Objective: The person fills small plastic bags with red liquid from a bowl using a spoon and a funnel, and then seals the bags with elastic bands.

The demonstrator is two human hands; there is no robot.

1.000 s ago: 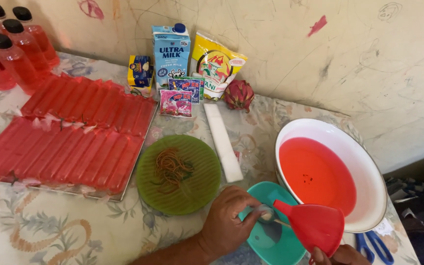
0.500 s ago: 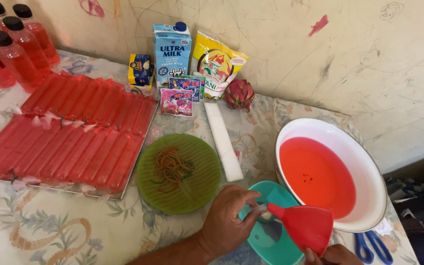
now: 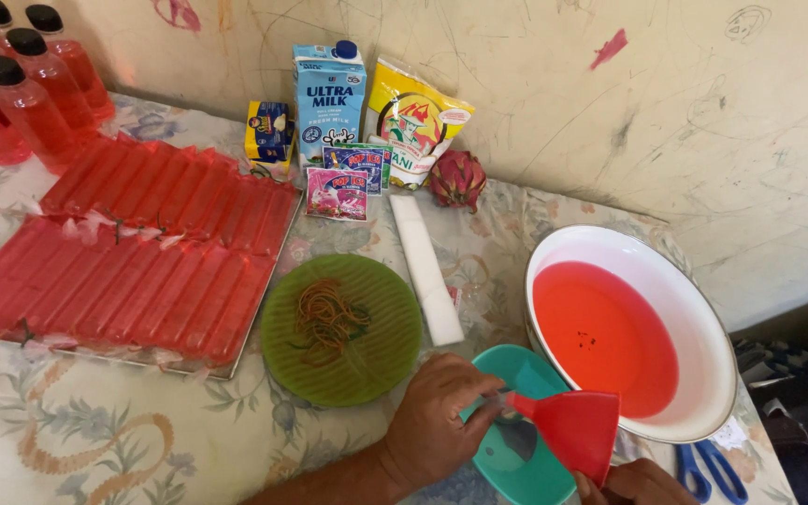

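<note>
Item, far left: bottles of red liquid (image 3: 25,98) at the counter (image 3: 95,440) edge, then a tray of filled red tubes (image 3: 133,248) laid in rows. Item, centre: green plate (image 3: 381,360) bearing rubber bands (image 3: 327,316); behind it a milk carton (image 3: 329,98) and sachets. Item, lower centre: our left hand (image 3: 437,421), fingers pinched together at the narrow spout of the red funnel (image 3: 568,430), over a teal cup (image 3: 516,458). Item, right: our right hand (image 3: 638,484), mostly out of frame, grip not discernible, beneath the funnel's wide end. Item, far right: white basin of red liquid (image 3: 633,332), just beside the cup. Risk, in our judgement: the funnel sits tilted, so liquid may spill onto the cloth; an elbow may tip the basin near the counter edge.
</note>
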